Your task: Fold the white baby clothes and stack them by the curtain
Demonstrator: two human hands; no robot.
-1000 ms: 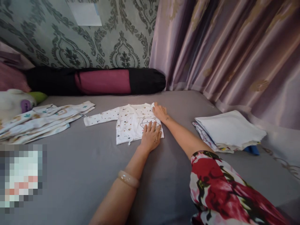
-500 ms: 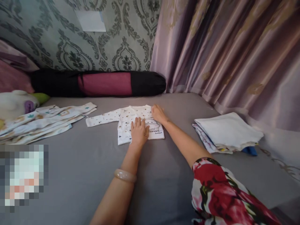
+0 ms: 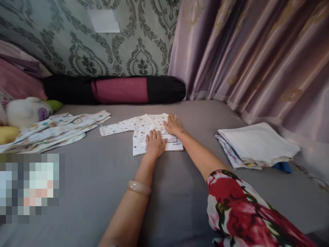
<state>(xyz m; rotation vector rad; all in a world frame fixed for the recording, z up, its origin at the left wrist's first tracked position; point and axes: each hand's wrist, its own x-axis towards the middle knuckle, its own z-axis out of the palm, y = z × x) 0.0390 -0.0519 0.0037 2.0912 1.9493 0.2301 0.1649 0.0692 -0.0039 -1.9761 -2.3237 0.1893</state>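
Observation:
A small white baby shirt (image 3: 141, 137) with a tiny print lies on the grey bedsheet. One sleeve stretches out to the left; no sleeve sticks out on the right side. My left hand (image 3: 155, 143) rests flat on the lower middle of the shirt, fingers spread. Higher up, near the right shoulder, my right hand (image 3: 174, 125) lies flat on the cloth with its fingers extended. Part of a line drawing and some lettering show between and below my hands.
Patterned baby clothes (image 3: 66, 128) lie at the left beside a plush toy (image 3: 24, 111). A folded stack of cloths (image 3: 258, 142) sits at the right. Along the wall runs a black and maroon bolster (image 3: 119, 90). A curtain (image 3: 246, 51) hangs at the right. The lower left corner is blurred out.
My right hand has gone from curled fingers at the shirt's right shoulder edge to lying flat on the cloth, a little inward. My left hand stays on the shirt. The view has shifted slightly.

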